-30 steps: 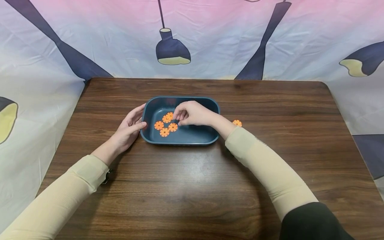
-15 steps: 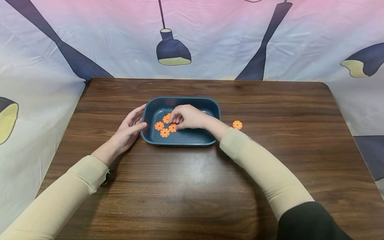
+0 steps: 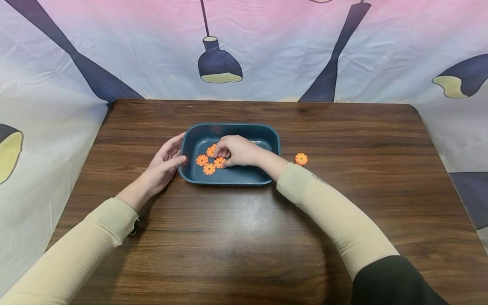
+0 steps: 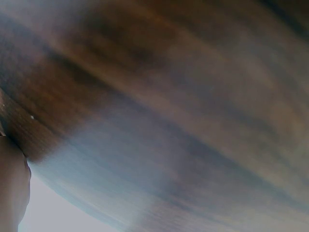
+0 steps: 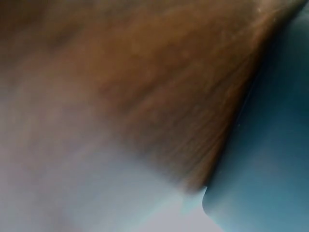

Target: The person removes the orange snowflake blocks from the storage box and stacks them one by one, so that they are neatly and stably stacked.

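Observation:
An oblong dark-blue tub (image 3: pixel 248 176) sits on the table. My left hand (image 3: pixel 158 169) holds its left end, thumb at the rim and fingers along the outer wall. Inside lie several orange notched discs, one disc (image 3: pixel 202 159) nearest the left wall and another disc (image 3: pixel 209 169) nearest the front. Reaching over the tub's right side, my right hand (image 3: pixel 240 151) has curled fingers and thumb at the edges of the rightmost orange disc (image 3: pixel 219 162). The hand partly covers the discs behind it. Neither wrist view shows the discs.
To the right of the tub lie orange discs (image 3: pixel 301 159), with another edge showing under the top one. The wooden table (image 3: pixel 236 245) ends at a patterned cloth backdrop (image 3: pixel 267 51). In the right wrist view the tub wall (image 5: pixel 275 145) fills the right side.
My right hand has moved slightly left and nearer, down to the rightmost disc in the tub. Its sleeve has shifted off the discs on the table. The left hand and tub stay put.

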